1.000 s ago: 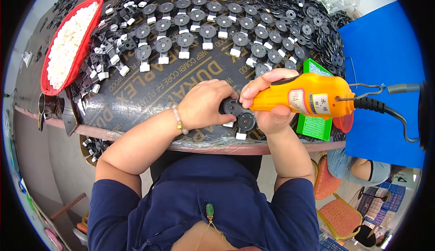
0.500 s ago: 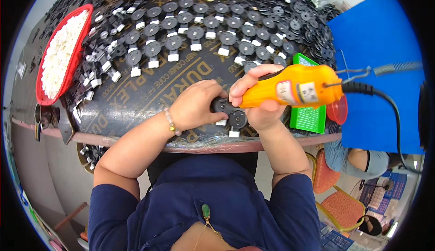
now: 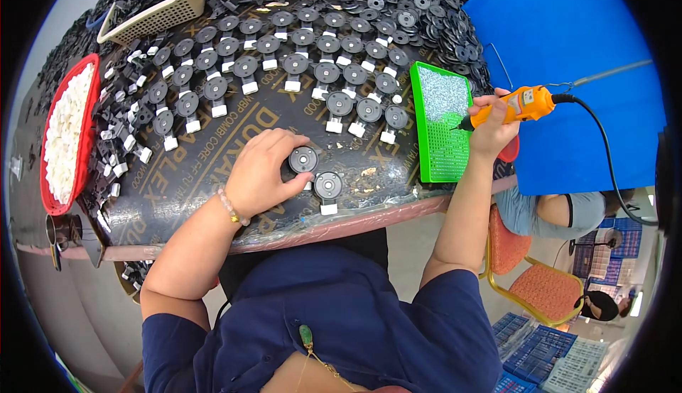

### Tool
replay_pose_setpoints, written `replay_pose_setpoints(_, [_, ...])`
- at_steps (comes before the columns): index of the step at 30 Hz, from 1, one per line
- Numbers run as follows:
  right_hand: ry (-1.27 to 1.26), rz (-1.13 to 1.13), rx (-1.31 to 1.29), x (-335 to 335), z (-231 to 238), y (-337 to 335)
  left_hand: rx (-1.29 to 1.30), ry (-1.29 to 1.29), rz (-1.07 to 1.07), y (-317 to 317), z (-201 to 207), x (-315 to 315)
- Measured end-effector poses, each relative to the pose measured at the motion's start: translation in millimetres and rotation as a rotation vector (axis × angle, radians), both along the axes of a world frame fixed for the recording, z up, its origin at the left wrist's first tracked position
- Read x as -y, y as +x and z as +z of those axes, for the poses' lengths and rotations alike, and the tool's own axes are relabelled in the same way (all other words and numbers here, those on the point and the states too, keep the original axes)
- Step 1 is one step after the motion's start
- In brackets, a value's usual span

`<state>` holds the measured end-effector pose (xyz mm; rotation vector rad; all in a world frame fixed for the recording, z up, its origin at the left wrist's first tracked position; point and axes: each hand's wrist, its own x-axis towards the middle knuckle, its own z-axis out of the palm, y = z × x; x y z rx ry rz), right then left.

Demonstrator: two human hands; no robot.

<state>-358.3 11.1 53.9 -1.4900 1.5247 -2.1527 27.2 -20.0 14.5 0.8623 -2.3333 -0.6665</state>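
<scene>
My left hand [image 3: 264,167] rests on the table with thumb and fingers around a black round disc piece [image 3: 304,159]. Beside its thumb lies a second black disc piece with a white block [image 3: 328,188], near the table's front edge. An orange electric screwdriver [image 3: 522,105] is gripped in my right hand [image 3: 493,129], its dark tip pointing left over a green tray [image 3: 424,137]. Small silvery screws [image 3: 444,91] fill the tray's far part and thin out over its ridged near part. Whether a screw sits on the tip is too small to tell.
Rows of black disc pieces with white blocks [image 3: 245,68] cover the table beyond my hands. A red basket of white blocks [image 3: 67,137] stands left, a beige basket [image 3: 160,17] far left. Loose black discs pile far right. The screwdriver's cord [image 3: 604,137] hangs before a blue panel [image 3: 568,31].
My right hand has carried the screwdriver away from the disc pieces, rightward to the green tray. My left hand stays at the disc pieces. The whole view has shifted and turned slightly.
</scene>
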Motion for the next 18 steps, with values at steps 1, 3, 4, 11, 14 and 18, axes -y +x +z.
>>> replay_pose_setpoints(1, [0.010,-0.009,-0.010,-0.5,-2.5,-3.2,0.001,0.001,-0.002,0.4,0.2,0.4])
replay_pose_setpoints(3, [0.022,-0.020,-0.016,-1.0,-5.6,-5.9,-0.009,-0.004,-0.001,2.5,1.0,0.7])
replay_pose_setpoints(4, [0.008,-0.027,-0.012,-0.9,-6.8,-7.0,-0.007,-0.004,-0.003,2.9,0.9,1.0])
replay_pose_setpoints(11, [-0.009,-0.029,0.012,-1.1,-7.5,-10.5,0.018,-0.008,-0.005,3.8,1.6,0.6])
replay_pose_setpoints(14, [-0.005,-0.038,0.010,-2.2,-8.7,-10.6,0.023,-0.013,-0.007,4.2,2.5,0.8])
replay_pose_setpoints(18, [-0.017,-0.051,0.025,-1.7,-10.0,-9.7,0.018,-0.024,-0.014,4.8,2.1,1.1])
